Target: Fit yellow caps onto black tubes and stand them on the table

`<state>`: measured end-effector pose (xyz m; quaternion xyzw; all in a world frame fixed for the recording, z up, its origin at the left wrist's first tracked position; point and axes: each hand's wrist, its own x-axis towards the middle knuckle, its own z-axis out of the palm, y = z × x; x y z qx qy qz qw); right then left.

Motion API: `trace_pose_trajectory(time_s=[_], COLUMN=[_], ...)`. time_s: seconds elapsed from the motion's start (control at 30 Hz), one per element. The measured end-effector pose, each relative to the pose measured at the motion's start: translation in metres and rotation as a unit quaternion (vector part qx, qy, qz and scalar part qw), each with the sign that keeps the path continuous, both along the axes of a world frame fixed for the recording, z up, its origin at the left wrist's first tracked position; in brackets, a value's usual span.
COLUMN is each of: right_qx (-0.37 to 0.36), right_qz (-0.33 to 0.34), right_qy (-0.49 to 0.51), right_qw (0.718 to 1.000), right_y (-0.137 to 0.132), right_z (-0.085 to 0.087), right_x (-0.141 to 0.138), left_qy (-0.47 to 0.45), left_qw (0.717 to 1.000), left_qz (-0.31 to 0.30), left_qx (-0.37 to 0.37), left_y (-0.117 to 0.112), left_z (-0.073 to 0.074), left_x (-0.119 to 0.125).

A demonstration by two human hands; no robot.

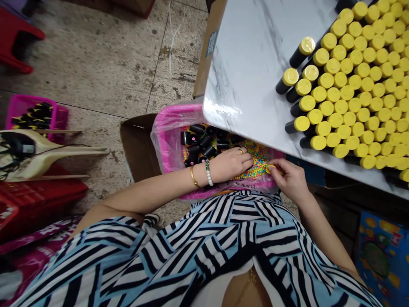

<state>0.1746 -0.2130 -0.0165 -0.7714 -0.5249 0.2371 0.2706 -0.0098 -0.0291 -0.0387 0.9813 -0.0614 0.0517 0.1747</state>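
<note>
A pink plastic basin [164,123], lined with clear film, sits in front of me with many small coloured beads [257,155] inside. Black tubes [209,151] lie jumbled over the beads on its left side. My left hand [231,164] is down in the basin, its fingers curled over the beads and the fingertips hidden; whatever they hold is out of sight. At the basin's right rim, my right hand [290,177] pinches a small round yellow cap [270,169] between thumb and fingers.
On the marble-patterned table [249,72], whose corner overhangs the basin, stand many black tubes with yellow caps [358,85]. An open cardboard box [140,149] is left of the basin. Farther left are a smaller pink basket [60,119] of black pieces and a red stool [19,38].
</note>
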Motion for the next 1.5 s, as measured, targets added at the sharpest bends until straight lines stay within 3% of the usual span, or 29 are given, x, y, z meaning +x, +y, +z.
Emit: trace_pose_trajectory(time_s=[0.1,0.2,0.37,0.5,0.57,0.63,0.73,0.83,0.9,1.0,1.07,1.13,1.3,1.43,1.5], right_qx=[-0.006,-0.017,-0.029,-0.042,-0.043,-0.035,-0.033,-0.020,-0.011,-0.012,-0.013,-0.015,-0.021,-0.006,-0.013], right_qz=[-0.009,-0.044,-0.096,-0.131,-0.157,-0.174,-0.193,-0.200,-0.194,-0.184,-0.183,-0.192,-0.216,-0.196,-0.182], right_qy=[0.021,0.120,0.371,0.434,0.445,0.450,0.441,0.410,0.395,0.389,0.394,0.405,0.482,0.503,0.489], right_qw=[1.000,0.992,0.923,0.890,0.881,0.875,0.876,0.890,0.898,0.903,0.901,0.894,0.849,0.842,0.853], right_y=[-0.003,-0.007,-0.011,-0.013,-0.015,-0.016,-0.015,-0.012,-0.009,-0.007,-0.009,-0.014,-0.026,-0.026,-0.023], right_z=[-0.001,-0.002,0.000,-0.001,-0.003,-0.005,-0.004,0.000,0.002,0.004,0.003,0.002,-0.001,-0.003,-0.004], right_x=[0.001,0.000,-0.001,0.000,0.001,0.001,0.002,0.001,-0.001,-0.003,-0.003,-0.001,0.006,0.006,0.004], left_qy=[-0.003,-0.013,0.020,0.045,0.037,0.020,0.027,0.053,0.061,0.073,0.076,0.070,0.069,0.117,0.112], left_qw=[0.997,0.977,0.922,0.897,0.902,0.927,0.980,0.998,0.998,0.997,0.996,0.987,0.914,0.852,0.845], left_qz=[0.030,0.048,0.068,0.077,0.076,0.058,0.025,0.017,0.006,-0.020,-0.018,-0.001,0.045,0.080,0.085], left_qx=[-0.068,-0.209,-0.381,-0.434,-0.424,-0.371,-0.194,-0.034,0.003,-0.007,-0.052,-0.144,-0.398,-0.504,-0.515], left_y=[0.003,0.007,0.013,0.016,0.016,0.013,0.003,-0.012,-0.022,-0.030,-0.029,-0.021,0.005,0.010,0.009], left_z=[-0.001,0.001,0.008,0.007,0.004,-0.001,-0.007,-0.014,-0.018,-0.024,-0.025,-0.023,-0.005,0.003,0.004], left_x=[-0.002,-0.002,-0.001,-0.002,-0.003,-0.003,0.001,0.008,0.012,0.015,0.015,0.013,0.008,0.005,0.005])
